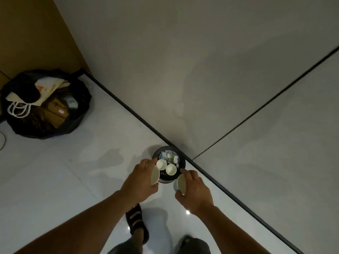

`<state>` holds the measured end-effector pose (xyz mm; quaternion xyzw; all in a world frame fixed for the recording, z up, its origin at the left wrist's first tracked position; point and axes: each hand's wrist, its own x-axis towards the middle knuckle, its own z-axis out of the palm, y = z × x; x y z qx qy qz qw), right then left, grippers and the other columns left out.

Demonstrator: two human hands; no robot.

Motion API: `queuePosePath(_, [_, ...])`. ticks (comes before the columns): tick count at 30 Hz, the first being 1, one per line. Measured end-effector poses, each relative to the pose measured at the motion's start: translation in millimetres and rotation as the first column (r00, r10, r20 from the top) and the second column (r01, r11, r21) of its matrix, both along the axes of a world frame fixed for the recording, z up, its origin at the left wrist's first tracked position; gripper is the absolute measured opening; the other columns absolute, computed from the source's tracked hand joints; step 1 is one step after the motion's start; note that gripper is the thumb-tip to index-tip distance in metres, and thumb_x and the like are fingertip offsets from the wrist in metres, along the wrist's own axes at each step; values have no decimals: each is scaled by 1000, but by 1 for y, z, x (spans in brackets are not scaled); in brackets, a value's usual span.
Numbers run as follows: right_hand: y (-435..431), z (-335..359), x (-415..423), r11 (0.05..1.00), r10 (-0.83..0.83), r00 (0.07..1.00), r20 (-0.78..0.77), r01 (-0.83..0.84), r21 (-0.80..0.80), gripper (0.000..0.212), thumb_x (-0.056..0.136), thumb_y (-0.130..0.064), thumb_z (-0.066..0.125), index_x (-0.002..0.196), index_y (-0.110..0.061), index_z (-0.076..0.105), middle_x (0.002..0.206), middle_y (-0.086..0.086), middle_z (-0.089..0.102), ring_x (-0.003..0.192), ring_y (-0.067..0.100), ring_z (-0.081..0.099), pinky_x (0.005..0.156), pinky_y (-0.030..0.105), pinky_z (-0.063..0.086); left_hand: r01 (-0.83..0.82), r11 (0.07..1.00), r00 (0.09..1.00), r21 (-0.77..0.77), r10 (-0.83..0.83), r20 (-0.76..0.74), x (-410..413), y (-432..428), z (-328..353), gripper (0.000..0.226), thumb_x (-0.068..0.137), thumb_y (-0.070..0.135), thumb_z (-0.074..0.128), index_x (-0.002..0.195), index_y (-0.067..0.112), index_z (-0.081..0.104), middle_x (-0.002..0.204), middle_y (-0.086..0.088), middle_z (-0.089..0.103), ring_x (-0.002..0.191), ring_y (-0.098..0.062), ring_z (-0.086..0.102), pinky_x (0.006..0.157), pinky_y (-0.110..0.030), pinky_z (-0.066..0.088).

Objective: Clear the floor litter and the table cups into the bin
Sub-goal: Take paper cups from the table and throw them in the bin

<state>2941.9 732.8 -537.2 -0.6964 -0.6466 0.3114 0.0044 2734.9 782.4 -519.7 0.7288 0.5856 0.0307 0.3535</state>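
My left hand point(141, 178) grips one paper cup point(154, 176), my right hand point(196, 191) a second paper cup point(181, 183), beside the small black bin point(166, 178). I should centre each over its mouth before letting go.

The floor point(73, 171) was glossy pale tile, smooth enough to mirror small points of light. The wall point(201, 70) panels looked matt grey and smooth, edged below by a dark skirting strip point(135, 115). A brown panel point(36, 33) had a matt, wood-like face. The black bag point(80, 114) was thin, crinkled plastic with a soft sheen; in it lay matt paper bags point(51, 87) with white cord handles, and brown cardboard point(56, 116). The bin point(165, 178) was dark and matt. The left cup point(155, 175) in the left hand point(139, 182) and the right cup point(181, 183) in the right hand point(196, 193) looked like matt, off-white paper.
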Motion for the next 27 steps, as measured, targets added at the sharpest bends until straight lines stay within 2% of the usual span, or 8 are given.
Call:
queuePosePath(6, [56, -144, -4, 987, -158, 987, 2, 158, -25, 75, 82, -48, 62, 145, -30, 27, 137, -5, 41, 112, 14, 49, 84, 25, 50, 43, 999, 999, -19, -43, 2, 24, 75, -145, 82, 83, 37, 67, 148, 24, 20, 144, 2, 30, 126, -18, 38, 93, -26, 41])
queuePosePath(9, [76, -227, 1, 980, -196, 981, 11, 196, -19, 76, 83, -49, 61, 146, -27, 26, 137, -4, 41, 113, 16, 49, 83, 26, 51, 78, 997, 997, -15, -78, 18, 44, 97, -225, 81, 78, 31, 74, 145, 19, 29, 141, -4, 36, 122, -23, 43, 86, -24, 39])
queuePosePath(13, [90, -323, 5, 977, -215, 976, -31, 215, -5, 74, 81, -47, 63, 143, -28, 28, 134, -2, 44, 113, 20, 53, 79, 26, 49, 141, 990, 990, 6, -141, -5, 56, 106, -324, 86, 72, 25, 81, 144, 11, 36, 140, -13, 41, 124, -32, 44, 88, -29, 41])
queuePosePath(16, [89, -370, 8, 972, -234, 972, -22, 235, 12, 76, 79, -45, 67, 142, -25, 30, 133, 1, 47, 110, 22, 56, 77, 27, 49, 123, 991, 991, -44, -125, -48, 57, 107, -373, 83, 73, 25, 77, 144, 14, 34, 139, -12, 40, 126, -33, 40, 93, -38, 43])
queuePosePath(18, [88, -389, 10, 979, -196, 981, 11, 195, 63, 77, 79, -46, 69, 144, -21, 34, 130, 4, 50, 107, 24, 57, 75, 27, 47, 171, 985, 982, -24, -172, -78, 57, 106, -394, 80, 74, 23, 75, 143, 11, 36, 136, -15, 42, 125, -36, 41, 95, -45, 46])
queuePosePath(21, [92, -406, 11, 989, -98, 992, 76, 89, 120, 78, 80, -48, 68, 145, -22, 35, 131, 5, 52, 113, 26, 55, 87, 36, 50, 268, 961, 952, 67, -253, -172, 64, 108, -416, 74, 77, 28, 73, 141, 10, 40, 136, -15, 44, 126, -34, 41, 98, -41, 44])
queuePosePath(24, [99, -418, 8, 989, 8, 987, 158, -31, 143, 78, 85, -53, 61, 149, -21, 31, 147, 7, 43, 136, 30, 39, 108, 43, 37, 313, 939, 928, 144, -271, -254, 74, 111, -433, 81, 76, 47, 70, 141, 12, 39, 140, -14, 43, 132, -32, 38, 103, -42, 37])
queuePosePath(27, [102, -431, 9, 995, 53, 984, 170, -66, 70, 83, 91, -59, 45, 156, -24, 5, 163, 8, 10, 150, 29, 2, 121, 46, 12, 408, 891, 870, 200, -313, -380, 70, 110, -449, 93, 76, 64, 55, 147, 10, 30, 151, -18, 33, 142, -37, 22, 111, -55, 24])
